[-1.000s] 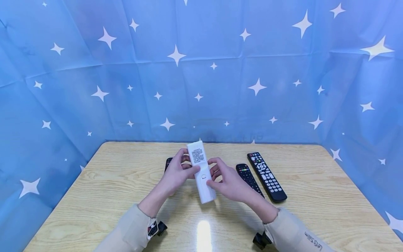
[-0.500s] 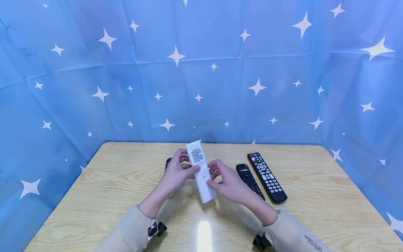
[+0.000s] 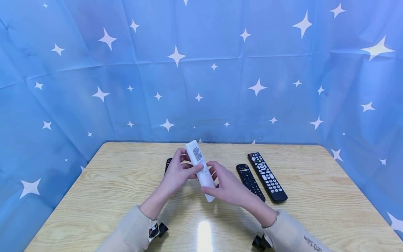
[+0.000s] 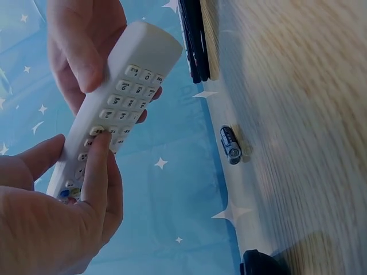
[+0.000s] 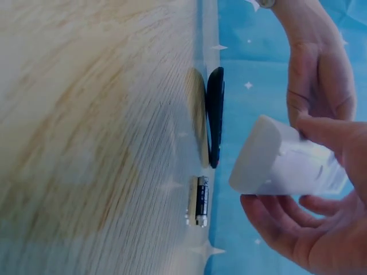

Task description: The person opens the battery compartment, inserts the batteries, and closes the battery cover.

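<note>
Both of my hands hold a white remote control above the table, its back with a printed label facing up in the head view. The left hand grips its far half, thumb laid across the back. My right hand grips the nearer half, its thumb at the lower back. In the left wrist view the remote's button side shows, with left fingertips against the keys. Its smooth end faces the right wrist camera. A dark battery lies on the table below; the hands hide it in the head view.
A short black remote and a longer black remote with white keys lie to the right on the wooden table. Another black remote is mostly hidden behind the left hand. A blue star-patterned cloth hangs behind the table.
The white remote has rolled partly onto its side, so less of its back shows. My right hand and thumb have shifted slightly left with it; the black remotes stay put.
</note>
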`<state>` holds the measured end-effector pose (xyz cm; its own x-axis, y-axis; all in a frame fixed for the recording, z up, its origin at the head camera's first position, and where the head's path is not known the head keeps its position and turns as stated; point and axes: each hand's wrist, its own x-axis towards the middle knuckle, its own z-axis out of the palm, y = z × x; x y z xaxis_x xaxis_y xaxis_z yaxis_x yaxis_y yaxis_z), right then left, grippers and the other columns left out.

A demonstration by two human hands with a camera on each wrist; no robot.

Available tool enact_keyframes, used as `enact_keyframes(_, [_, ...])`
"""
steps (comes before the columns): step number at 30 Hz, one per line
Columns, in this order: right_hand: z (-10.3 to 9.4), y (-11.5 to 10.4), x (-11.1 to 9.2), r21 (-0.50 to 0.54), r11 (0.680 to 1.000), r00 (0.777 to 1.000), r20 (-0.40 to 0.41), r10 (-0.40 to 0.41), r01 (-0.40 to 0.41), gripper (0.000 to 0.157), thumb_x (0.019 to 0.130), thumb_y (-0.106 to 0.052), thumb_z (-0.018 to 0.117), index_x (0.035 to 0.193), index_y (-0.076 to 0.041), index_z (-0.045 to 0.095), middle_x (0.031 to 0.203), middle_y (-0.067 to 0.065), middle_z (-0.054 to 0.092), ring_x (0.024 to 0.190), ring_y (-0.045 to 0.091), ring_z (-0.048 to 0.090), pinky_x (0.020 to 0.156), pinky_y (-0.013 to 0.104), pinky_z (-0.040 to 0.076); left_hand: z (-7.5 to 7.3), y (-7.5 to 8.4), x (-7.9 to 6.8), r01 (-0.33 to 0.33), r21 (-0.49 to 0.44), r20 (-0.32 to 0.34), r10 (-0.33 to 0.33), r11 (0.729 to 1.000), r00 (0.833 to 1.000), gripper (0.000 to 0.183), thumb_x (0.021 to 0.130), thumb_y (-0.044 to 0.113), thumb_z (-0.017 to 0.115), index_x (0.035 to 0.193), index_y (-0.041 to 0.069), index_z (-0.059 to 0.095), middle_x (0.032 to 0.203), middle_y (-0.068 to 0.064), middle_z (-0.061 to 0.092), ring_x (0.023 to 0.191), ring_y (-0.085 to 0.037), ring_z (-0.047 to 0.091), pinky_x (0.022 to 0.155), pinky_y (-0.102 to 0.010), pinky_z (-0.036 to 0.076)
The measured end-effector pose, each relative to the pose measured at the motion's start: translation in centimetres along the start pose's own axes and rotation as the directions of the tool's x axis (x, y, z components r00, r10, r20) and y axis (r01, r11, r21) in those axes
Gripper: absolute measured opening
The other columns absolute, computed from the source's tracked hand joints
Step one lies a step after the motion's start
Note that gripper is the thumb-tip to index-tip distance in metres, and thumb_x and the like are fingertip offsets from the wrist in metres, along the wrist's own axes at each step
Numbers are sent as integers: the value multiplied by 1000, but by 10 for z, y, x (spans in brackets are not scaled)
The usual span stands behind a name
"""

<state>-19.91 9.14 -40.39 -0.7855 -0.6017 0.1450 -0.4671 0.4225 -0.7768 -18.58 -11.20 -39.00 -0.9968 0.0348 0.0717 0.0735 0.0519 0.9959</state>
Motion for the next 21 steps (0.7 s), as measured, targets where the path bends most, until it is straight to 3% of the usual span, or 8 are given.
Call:
enact_keyframes(11, [-1,-2,-1,37,999,1000,-18,15,-14,65,93,-21,77,146,-3,44,115,8,60,97,20,61,69,30,58,-1,3,-3,-22,-21,17,23,1000,1000,46,93,5,76,129,4,47,118,-18,59,101,-28,67,81,-41,61])
enact_keyframes(21, [-1,-2,-2,131,991,1000,-2,25,-25,62,96,-19,74,147,-5,41,120,10,61,103,21,62,74,32,59,-2,2,-4,-21,64,19,20,998,1000,57,94,15,78,142,8,47,125,-13,61,113,-28,62,94,-43,54])
